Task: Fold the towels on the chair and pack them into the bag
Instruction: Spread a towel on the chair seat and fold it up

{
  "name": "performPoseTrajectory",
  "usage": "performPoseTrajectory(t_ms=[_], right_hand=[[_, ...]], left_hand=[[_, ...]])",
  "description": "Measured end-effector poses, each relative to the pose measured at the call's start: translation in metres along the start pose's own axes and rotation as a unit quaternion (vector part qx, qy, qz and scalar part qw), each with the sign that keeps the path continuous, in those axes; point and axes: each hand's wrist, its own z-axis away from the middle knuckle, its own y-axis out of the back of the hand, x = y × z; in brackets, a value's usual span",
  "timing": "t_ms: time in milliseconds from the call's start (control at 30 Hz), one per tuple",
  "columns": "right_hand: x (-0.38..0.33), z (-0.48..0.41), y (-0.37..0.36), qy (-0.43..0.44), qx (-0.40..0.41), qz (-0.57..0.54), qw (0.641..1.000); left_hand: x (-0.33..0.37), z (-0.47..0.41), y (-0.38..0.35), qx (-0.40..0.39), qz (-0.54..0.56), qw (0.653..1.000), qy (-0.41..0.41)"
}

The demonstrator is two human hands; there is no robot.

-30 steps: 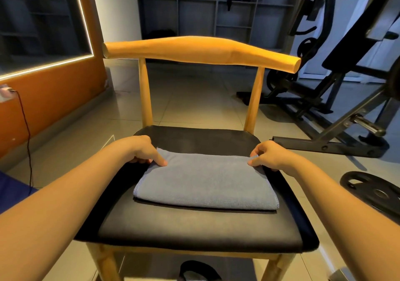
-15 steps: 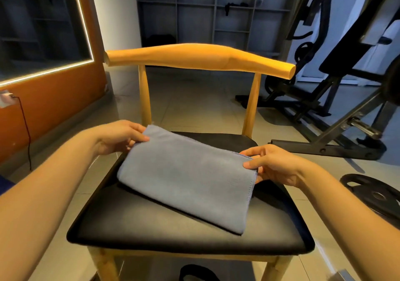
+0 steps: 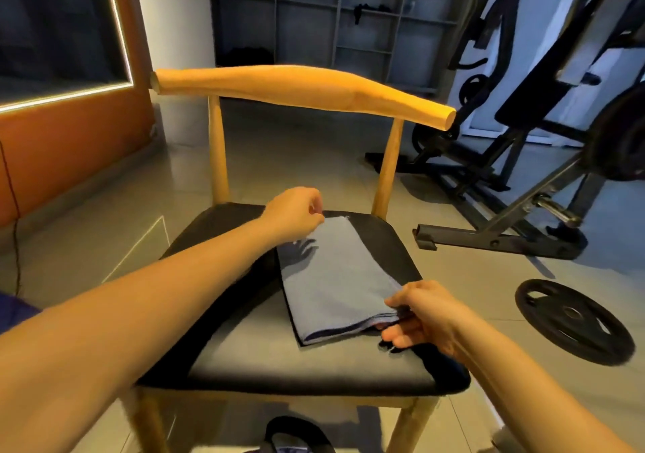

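A folded gray towel (image 3: 335, 274) lies on the black seat of a wooden chair (image 3: 279, 358). The towel is a long strip. It runs from the back of the seat toward the front and sits a little to the right of the middle. The person's left hand (image 3: 296, 213) is at the far end of the towel, close to the chair's back posts. Its fingers are curled down and hold the far left corner of the cloth. The right hand (image 3: 422, 313) is at the near end, at the right corner. Its thumb lies on top of the towel and its fingers are tucked under the layers, so it pinches the corner and lifts it a bit off the seat. The rest of the towel lies flat. A black strap (image 3: 296, 431) shows at the bottom edge, under the front of the chair, and what it is part of cannot be told. A round black weight plate (image 3: 572, 320) lies on the floor to the right of the chair, and a gym bench frame (image 3: 506, 239) stands behind it
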Motion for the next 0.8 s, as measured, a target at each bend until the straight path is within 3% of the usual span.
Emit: performPoseTrajectory(t_ms=[133, 233, 333, 467, 633, 800], right_hand=[[0.001, 0.004, -0.002, 0.004, -0.021, 0.012, 1.000], [0.003, 0.007, 0.001, 0.023, -0.010, -0.001, 1.000], [0.010, 0.009, 0.006, 0.050, 0.001, -0.005, 0.999], [0.019, 0.015, 0.008, 0.077, 0.021, 0.002, 0.997], [0.022, 0.024, 0.007, 0.089, 0.008, -0.009, 0.996], [0.023, 0.041, 0.009, 0.131, -0.066, 0.033, 0.989]], left_hand=[[0.018, 0.084, 0.009, -0.191, 0.135, 0.968, -0.095], [0.019, 0.133, 0.009, -0.256, 0.089, 0.953, -0.136], [0.013, 0.158, -0.005, -0.162, -0.055, 0.960, -0.220], [0.007, 0.168, -0.009, -0.087, -0.084, 0.958, -0.262], [0.007, 0.178, -0.010, -0.028, -0.199, 0.916, -0.346], [0.014, 0.186, 0.005, 0.018, -0.037, 0.979, -0.200]])
